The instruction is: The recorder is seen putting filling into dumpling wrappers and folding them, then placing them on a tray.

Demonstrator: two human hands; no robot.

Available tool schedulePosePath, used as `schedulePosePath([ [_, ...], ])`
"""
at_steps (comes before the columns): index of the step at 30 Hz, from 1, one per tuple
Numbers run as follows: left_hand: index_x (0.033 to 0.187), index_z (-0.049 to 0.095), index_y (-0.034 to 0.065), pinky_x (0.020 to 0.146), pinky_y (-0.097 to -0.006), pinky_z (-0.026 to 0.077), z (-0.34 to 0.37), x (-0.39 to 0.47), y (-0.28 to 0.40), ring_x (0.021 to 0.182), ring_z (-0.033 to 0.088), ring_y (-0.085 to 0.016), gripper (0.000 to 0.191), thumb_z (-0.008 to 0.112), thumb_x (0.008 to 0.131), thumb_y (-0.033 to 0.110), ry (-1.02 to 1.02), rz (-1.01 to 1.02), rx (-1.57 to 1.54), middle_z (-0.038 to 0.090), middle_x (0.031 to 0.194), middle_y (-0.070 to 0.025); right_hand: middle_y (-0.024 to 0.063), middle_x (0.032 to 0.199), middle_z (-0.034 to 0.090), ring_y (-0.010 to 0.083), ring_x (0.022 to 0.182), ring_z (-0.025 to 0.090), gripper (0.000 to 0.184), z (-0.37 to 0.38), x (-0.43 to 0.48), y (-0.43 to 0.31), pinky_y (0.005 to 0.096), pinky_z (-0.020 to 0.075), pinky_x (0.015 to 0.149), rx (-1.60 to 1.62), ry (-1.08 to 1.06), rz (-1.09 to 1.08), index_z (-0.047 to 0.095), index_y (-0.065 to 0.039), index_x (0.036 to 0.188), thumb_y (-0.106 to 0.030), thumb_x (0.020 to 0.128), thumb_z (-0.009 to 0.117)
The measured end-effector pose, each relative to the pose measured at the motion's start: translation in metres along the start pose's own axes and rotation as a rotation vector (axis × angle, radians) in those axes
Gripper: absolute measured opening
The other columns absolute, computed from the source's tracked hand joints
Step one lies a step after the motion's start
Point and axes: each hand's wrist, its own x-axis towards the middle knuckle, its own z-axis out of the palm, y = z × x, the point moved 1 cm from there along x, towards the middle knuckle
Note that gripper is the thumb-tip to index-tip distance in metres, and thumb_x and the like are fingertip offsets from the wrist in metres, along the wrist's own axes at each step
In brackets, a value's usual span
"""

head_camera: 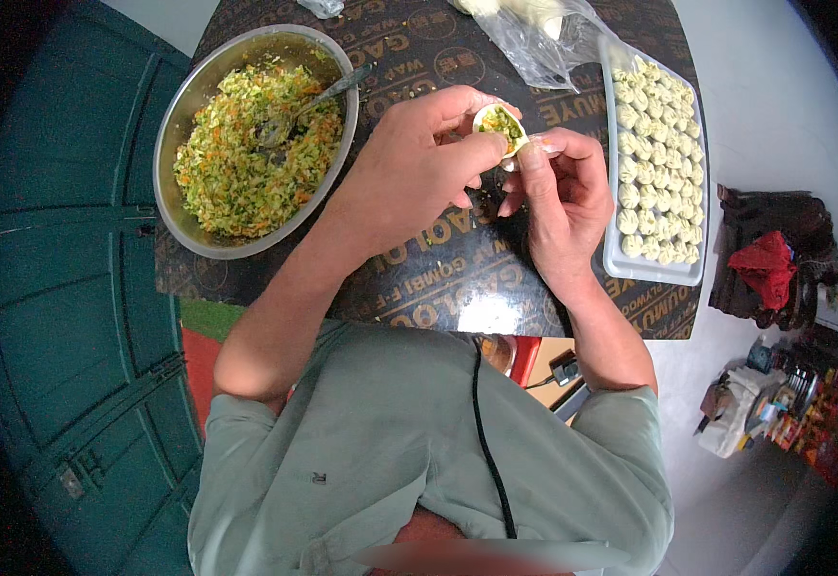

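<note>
Above the middle of the table, my left hand (419, 147) cups a round dough wrapper (482, 115) with chopped vegetable filling (503, 124) inside. The left thumb lies at the filling's near edge. My right hand (566, 187) pinches the wrapper's right rim between thumb and forefinger. The wrapper's top is still open and the filling shows. To the left stands a steel bowl (162, 176) of chopped green, pale and orange filling, with a metal spoon (343, 81) leaning in it. A white plastic tray (615, 270) at the right holds rows of pleated dumplings (647, 173).
A clear plastic bag (534, 50) with pale dough lies at the table's far side, touching the tray's corner. The dark printed plywood tabletop (419, 281) has scattered filling crumbs. Left of it is a green door (66, 288). Clutter (750, 403) stands on the floor at right.
</note>
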Motion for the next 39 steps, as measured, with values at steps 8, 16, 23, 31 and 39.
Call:
schedulePosePath([
  [8,0.130,0.070,0.0048,0.066,-0.0237,0.056,-0.002,0.000,0.001,0.077,0.063,-0.007,0.034,0.060,0.105,0.025,0.020,-0.016,0.015,0.072,0.099,-0.0011,0.0032,0.090,0.063,0.0059,0.071,0.061,0.014,0.000,-0.001,-0.003,0.0210,0.0531,0.054,-0.035,-0.040,-0.004,0.057,-0.003,0.119,-0.008,0.107,0.061],
  [16,0.133,0.070,0.0023,0.070,-0.0241,0.059,0.005,-0.002,-0.004,0.081,0.065,-0.008,0.038,0.059,0.106,0.026,0.057,-0.023,-0.172,0.073,0.106,-0.0029,0.0044,0.092,0.064,0.0067,0.072,0.062,0.015,0.002,-0.001,-0.002,0.0218,0.0545,0.055,0.037,0.013,0.011,0.056,-0.002,0.119,-0.007,0.106,0.062],
  [23,0.135,0.069,0.0031,0.071,-0.0242,0.059,0.006,-0.001,-0.002,0.083,0.065,-0.007,0.038,0.060,0.107,0.026,0.061,0.002,-0.084,0.073,0.108,-0.0025,0.0039,0.089,0.064,0.0067,0.072,0.063,0.015,0.003,-0.002,-0.003,0.0215,0.0551,0.055,-0.003,0.004,0.001,0.057,-0.002,0.118,-0.006,0.106,0.063],
  [31,0.126,0.065,0.0042,0.075,-0.0237,0.059,0.013,0.000,-0.006,0.086,0.066,-0.008,0.025,0.062,0.105,0.018,0.125,0.082,-0.230,0.072,0.110,-0.0040,0.0027,0.088,0.062,0.0061,0.072,0.062,0.015,0.004,-0.001,-0.002,0.0211,0.0554,0.056,0.020,0.012,0.000,0.057,-0.002,0.119,-0.008,0.106,0.063],
  [39,0.113,0.064,0.0051,0.070,-0.0234,0.052,0.008,0.001,-0.008,0.082,0.064,-0.006,0.012,0.064,0.102,0.010,0.150,0.184,-0.118,0.073,0.098,-0.0015,0.0020,0.089,0.065,0.0053,0.071,0.062,0.014,0.001,-0.001,-0.001,0.0213,0.0537,0.055,-0.026,-0.060,-0.002,0.059,-0.002,0.117,-0.009,0.106,0.064],
])
